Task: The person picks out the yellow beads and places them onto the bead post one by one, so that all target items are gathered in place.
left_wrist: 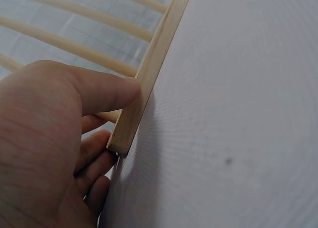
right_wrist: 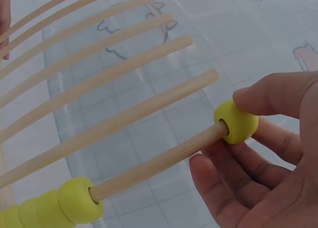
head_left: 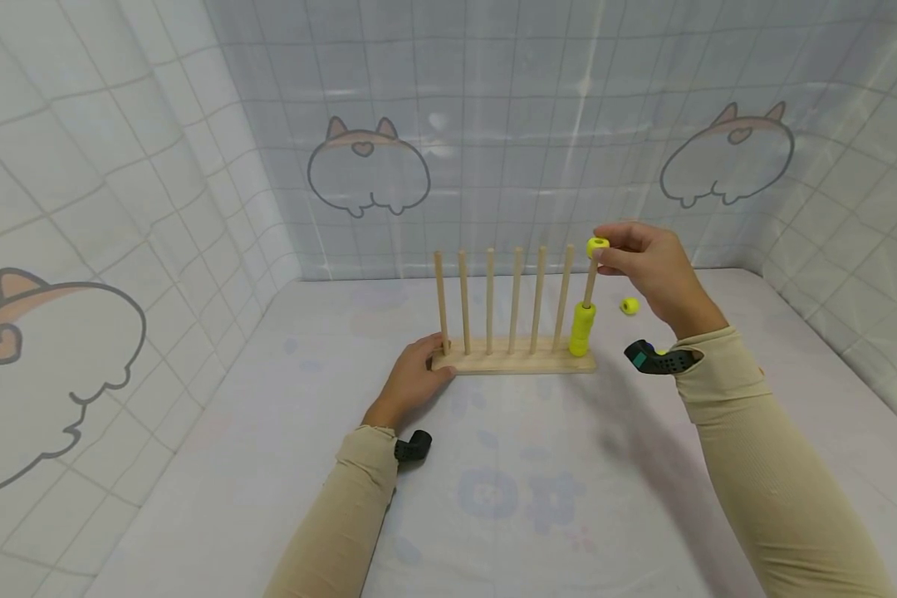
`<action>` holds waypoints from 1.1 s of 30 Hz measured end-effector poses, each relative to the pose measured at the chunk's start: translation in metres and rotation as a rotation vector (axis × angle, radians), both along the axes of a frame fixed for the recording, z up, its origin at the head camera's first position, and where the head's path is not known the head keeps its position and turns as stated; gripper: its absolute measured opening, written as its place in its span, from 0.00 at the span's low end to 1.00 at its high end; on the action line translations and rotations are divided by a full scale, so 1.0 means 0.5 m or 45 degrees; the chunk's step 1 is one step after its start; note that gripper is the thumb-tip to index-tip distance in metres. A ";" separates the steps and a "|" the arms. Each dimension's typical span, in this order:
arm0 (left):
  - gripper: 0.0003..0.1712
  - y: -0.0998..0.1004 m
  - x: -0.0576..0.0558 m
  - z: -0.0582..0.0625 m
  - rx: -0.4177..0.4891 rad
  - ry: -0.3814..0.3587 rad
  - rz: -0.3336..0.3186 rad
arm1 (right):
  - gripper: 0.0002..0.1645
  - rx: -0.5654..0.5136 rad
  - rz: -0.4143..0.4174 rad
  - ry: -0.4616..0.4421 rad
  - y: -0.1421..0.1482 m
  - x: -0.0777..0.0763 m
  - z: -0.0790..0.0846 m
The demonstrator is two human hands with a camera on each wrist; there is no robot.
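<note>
A wooden peg rack (head_left: 516, 363) with a row of upright pegs stands on the cloth-covered table. My left hand (head_left: 413, 380) grips the left end of its base, thumb on the front edge and fingers behind, as the left wrist view shows. At the rack's right end, my right hand (head_left: 656, 270) pinches a yellow bead (right_wrist: 237, 121) between thumb and fingers. The tip of the rightmost peg (right_wrist: 159, 161) is inside that bead's hole. Several yellow beads (head_left: 581, 330) are stacked at the bottom of this same peg. The other pegs carry no beads.
One loose yellow bead (head_left: 629, 306) lies on the table behind the right wrist. Another yellow piece (head_left: 661, 352) is mostly hidden by the right wristband (head_left: 658, 359). Tile-patterned sheeting (head_left: 523, 166) rises behind the table and along both sides.
</note>
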State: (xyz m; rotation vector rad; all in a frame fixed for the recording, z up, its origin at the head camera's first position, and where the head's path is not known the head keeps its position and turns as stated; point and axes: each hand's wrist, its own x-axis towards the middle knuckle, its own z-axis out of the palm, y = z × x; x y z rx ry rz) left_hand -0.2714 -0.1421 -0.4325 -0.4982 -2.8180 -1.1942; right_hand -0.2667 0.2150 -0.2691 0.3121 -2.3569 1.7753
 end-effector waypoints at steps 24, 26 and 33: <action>0.35 0.002 0.003 0.001 -0.008 -0.002 0.011 | 0.25 0.082 -0.002 0.002 0.009 0.001 0.000; 0.35 0.002 0.003 0.001 -0.005 -0.001 0.009 | 0.25 0.081 -0.006 0.010 0.011 0.002 0.001; 0.35 0.001 0.004 0.002 0.001 0.004 0.006 | 0.23 0.063 -0.021 0.005 0.020 0.008 -0.007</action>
